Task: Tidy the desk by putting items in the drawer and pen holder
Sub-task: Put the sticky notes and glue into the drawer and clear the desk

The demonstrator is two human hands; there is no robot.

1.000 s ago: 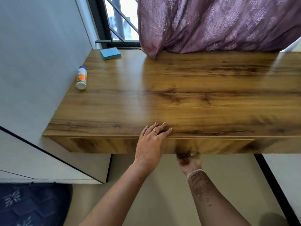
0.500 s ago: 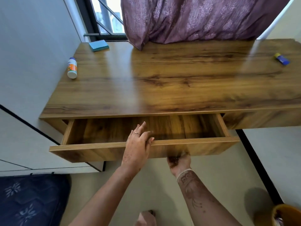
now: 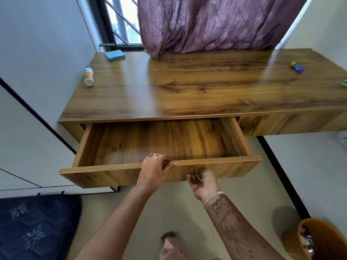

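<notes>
The wooden drawer (image 3: 116,172) stands pulled far out from under the desk (image 3: 197,87), and nothing lies inside it. My left hand (image 3: 153,170) curls over the top edge of the drawer front. My right hand (image 3: 201,180) sits just below the front panel, fingers bent, slightly off the wood. On the desktop lie a white bottle with an orange label (image 3: 89,76) at the left, a blue pad of sticky notes (image 3: 114,55) at the back left, and a blue-and-yellow eraser (image 3: 297,67) at the right. No pen holder is in view.
A purple curtain (image 3: 216,23) hangs down onto the desk's back edge. A green thing (image 3: 344,82) peeks in at the right edge. An orange bin (image 3: 319,241) stands on the floor at lower right, a dark blue mattress (image 3: 35,226) at lower left. My bare foot (image 3: 171,246) is below.
The drawer has slid from shut to far out. My left hand went from lying flat on the desk edge to gripping the drawer front; my right hand has come out from underneath.
</notes>
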